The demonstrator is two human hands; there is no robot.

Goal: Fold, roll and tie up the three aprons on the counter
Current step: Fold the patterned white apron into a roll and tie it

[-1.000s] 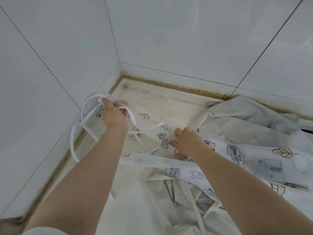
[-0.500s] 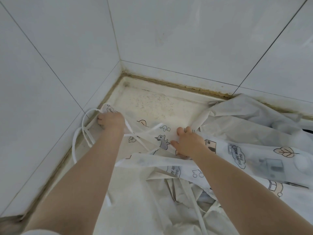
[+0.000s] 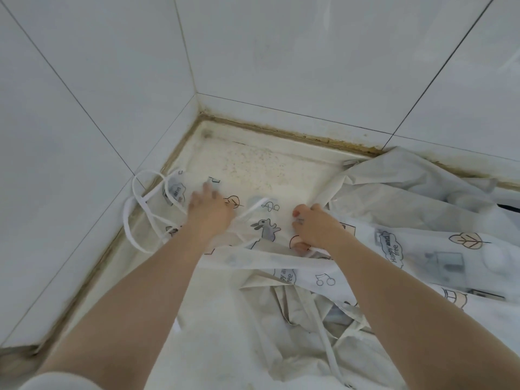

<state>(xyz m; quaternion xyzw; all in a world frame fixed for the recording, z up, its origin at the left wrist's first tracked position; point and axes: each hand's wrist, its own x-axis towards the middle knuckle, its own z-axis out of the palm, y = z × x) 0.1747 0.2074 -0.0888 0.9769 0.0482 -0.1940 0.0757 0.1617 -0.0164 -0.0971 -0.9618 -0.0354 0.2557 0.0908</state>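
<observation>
**Spreading only begun, no apron yet folded**

Since the earlier frames the left hand [image 3: 209, 209] has been brought down from the raised loop of straps and laid on the printed apron [image 3: 388, 249], and the white straps [image 3: 143, 204] have dropped onto the surface [image 3: 253, 170] by the corner. That hand is blurred; its fingers appear stretched flat over the thin sheet, pressing it down rather than gripping. The right hand [image 3: 315, 228] is curled on the apron's upper edge, with the material pinched under fingers and thumb.

By the look of things, the task is judged to be at its very start. One apron is being smoothed flat near the tiled corner; no fold, roll or tie can be seen anywhere. A plain pale apron [image 3: 408, 190] is heaped at the right against the wall, and more crumpled material [image 3: 295, 313] with a loose tie lies below the arms. Whether that heap is one apron or two cannot be told.

Obstacles are judged to be the tangled straps beside the left wrist, the overlapping heaps crowding the working space, and the walls close on two sides.
</observation>
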